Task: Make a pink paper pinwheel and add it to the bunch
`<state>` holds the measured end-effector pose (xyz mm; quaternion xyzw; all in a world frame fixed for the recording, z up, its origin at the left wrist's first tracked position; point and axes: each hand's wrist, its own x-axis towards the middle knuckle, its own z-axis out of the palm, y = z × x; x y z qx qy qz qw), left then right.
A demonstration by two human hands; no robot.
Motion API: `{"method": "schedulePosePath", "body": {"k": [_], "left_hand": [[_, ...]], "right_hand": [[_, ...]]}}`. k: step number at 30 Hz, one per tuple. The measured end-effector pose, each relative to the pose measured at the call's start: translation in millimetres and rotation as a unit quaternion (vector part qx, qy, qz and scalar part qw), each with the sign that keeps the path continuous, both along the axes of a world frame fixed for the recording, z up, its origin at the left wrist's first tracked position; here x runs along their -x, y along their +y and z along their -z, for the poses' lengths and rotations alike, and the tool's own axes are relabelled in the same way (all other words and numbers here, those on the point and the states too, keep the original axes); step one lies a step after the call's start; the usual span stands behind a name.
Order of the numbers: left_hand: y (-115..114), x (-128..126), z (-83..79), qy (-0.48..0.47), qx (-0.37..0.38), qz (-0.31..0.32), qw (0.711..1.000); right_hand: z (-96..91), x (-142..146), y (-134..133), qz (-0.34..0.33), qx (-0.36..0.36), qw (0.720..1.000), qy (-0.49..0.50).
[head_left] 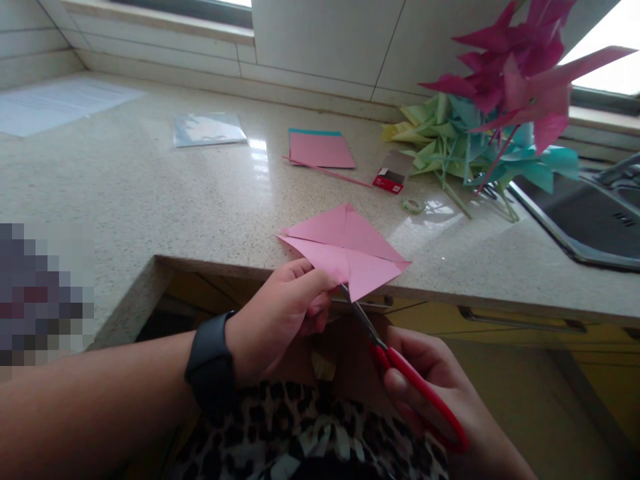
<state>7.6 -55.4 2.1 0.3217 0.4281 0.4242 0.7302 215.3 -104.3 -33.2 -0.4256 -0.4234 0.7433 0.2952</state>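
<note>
A square of pink paper [345, 243] is held over the counter's front edge, turned with one corner toward me. Slits run in from its corners toward the middle. My left hand [295, 293] pinches it near the lower left, thumb on top. My right hand [425, 373] is closed around the red handles of a pair of scissors [400, 367]. The scissor blades point up and left, and their tips meet the paper's near corner beside my left fingers. Part of the blades is hidden by the paper.
On the counter [200, 200] lie stacked pink and blue paper [323, 148], a pink stick [330, 172], a small red box [390, 181], a tape roll [413, 205], a clear packet [209, 129] and printed sheets [60, 103]. Paper pinwheels [520, 87] stand at right, near a sink [595, 220].
</note>
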Motion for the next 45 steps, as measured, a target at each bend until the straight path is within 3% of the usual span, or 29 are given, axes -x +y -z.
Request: {"method": "schedulePosePath", "body": {"k": [9, 16, 21, 27, 31, 35, 40, 45], "left_hand": [[1.3, 1.0, -0.5, -0.003, 0.006, -0.002, 1.0], [3.4, 1.1, -0.5, 0.017, 0.012, 0.001, 1.0], [7.5, 2.6, -0.7, 0.029, 0.001, 0.006, 1.0], [9.2, 3.9, -0.6, 0.022, -0.008, 0.005, 1.0], [7.8, 3.5, -0.1, 0.019, -0.007, 0.008, 1.0], [7.6, 3.1, -0.6, 0.009, 0.004, 0.013, 1.0], [7.1, 2.8, 0.1, 0.011, -0.01, 0.015, 1.0], [4.2, 3.0, 4.7, 0.014, -0.021, 0.035, 0.999]], "right_hand": [[-0.5, -3.9, 1.6, -0.005, 0.0, 1.0, -0.008], [-13.2, -1.4, 6.8, -0.008, 0.001, 0.998, -0.068], [-17.4, -9.1, 11.0, -0.062, -0.001, 0.995, -0.08], [-25.4, -17.1, 10.5, -0.128, -0.052, 0.984, -0.114], [-21.1, -19.7, 6.7, -0.081, 0.0, 0.993, -0.082], [-13.6, -19.5, 2.6, -0.034, -0.01, 0.997, -0.061], [-22.9, -7.2, -1.1, 0.063, -0.138, 0.988, 0.024], [-38.7, 20.3, 7.5, 0.228, -0.269, 0.935, -0.021]]}}
